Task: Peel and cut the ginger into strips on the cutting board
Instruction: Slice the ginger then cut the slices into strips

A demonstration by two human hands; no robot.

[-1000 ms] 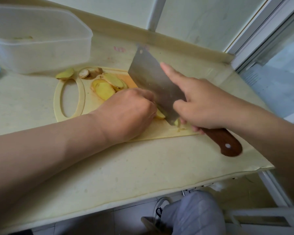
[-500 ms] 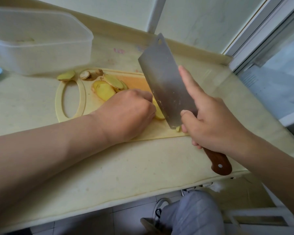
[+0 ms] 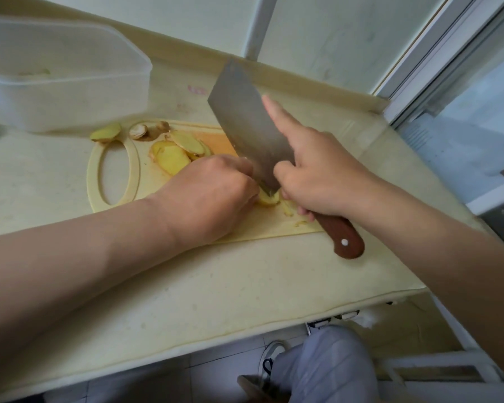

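R hand (image 3: 320,181) grips the cleaver (image 3: 250,123) handle, index finger along the blade. L hand (image 3: 213,193) is curled, pinning a peeled ginger piece (image 3: 269,199) on the cutting board (image 3: 93,175), edge resting on it. Peeling looks done. Only a few strips (image 3: 288,210) cut; the slices (image 3: 172,155) at the back aren't shredded yet, I reckon.

Your counter (image 3: 216,286) carries the cutting board (image 3: 93,175) at centre, the container (image 3: 70,91) behind its left end, ginger slices (image 3: 172,155) on its far part, and near its front edge the ginger piece (image 3: 269,200) held by your left hand (image 3: 213,196), with the cleaver (image 3: 250,126) just right of it in your right hand (image 3: 323,181).
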